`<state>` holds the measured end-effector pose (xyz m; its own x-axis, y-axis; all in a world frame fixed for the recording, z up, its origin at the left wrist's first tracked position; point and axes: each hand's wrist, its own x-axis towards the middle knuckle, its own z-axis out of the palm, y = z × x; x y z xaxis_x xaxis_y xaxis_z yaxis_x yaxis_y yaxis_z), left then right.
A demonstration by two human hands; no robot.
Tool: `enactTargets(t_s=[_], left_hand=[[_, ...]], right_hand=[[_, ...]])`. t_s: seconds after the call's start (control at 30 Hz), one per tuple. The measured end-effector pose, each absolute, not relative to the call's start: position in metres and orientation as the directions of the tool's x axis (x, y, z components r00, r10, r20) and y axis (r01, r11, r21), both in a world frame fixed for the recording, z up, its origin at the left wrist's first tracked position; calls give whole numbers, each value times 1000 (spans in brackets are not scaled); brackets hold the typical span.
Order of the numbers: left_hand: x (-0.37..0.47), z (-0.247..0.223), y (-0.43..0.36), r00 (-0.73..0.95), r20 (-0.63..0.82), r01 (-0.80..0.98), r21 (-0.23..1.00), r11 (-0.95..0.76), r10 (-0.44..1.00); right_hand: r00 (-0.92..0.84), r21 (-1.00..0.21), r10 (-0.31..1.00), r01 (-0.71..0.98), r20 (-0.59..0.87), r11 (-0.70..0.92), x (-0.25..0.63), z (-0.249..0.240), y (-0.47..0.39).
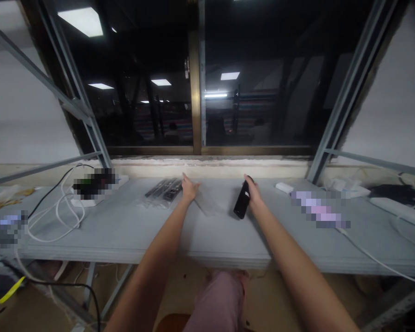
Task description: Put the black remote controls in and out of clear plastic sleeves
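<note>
In the head view, the right hand [252, 190] grips a black device [242, 201] over the table [207, 235], while the left hand's fingers spread open just beside plastic-wrapped items [164, 191], well apart from the device.

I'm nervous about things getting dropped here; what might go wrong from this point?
The black object might slip, since only the right hand grips it. The clear-wrapped dark items beside the left hand could slide if nudged. The white cable crossing the front edge of the table might snag on an arm.
</note>
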<state>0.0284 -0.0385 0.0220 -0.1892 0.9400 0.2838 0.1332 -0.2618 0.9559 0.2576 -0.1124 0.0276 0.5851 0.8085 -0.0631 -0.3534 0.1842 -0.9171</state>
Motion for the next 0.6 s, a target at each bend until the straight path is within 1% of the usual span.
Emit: enactTargets(t_s=[0.03,0.07,0.1,0.13,0.17,0.27,0.33,0.43,0.53,0.6], left_hand=[[31,25,-45,-178,390,323,890,-321,903],[34,28,-50,-138,481,486,795,-364,866],[37,30,-55,-86,530,592,708,-384,844],[39,33,-59,-47,532,635,669,-386,846],[41,35,-62,-21,493,642,673,-366,870],[47,34,-64,23,259,567,792,-226,966],[48,29,-62,63,167,505,845,-176,984],[45,20,-61,166,151,421,883,-209,974],[39,14,-61,288,153,389,883,-262,945],[36,14,-62,321,178,406,861,-305,930]], right_hand=[[582,-925,812,-330,-42,188,256,28,-113],[580,-928,814,-316,-24,198,254,28,-113],[581,-924,814,-315,-8,216,253,27,-112],[586,-914,810,-327,4,241,252,26,-110],[599,-899,801,-344,10,269,252,25,-108],[654,-867,757,-376,2,327,255,22,-102],[693,-868,721,-356,2,345,259,21,-99],[716,-886,697,-293,45,359,266,23,-98],[617,-927,782,-233,93,294,269,22,-96],[517,-953,846,-171,129,250,269,19,-92]])
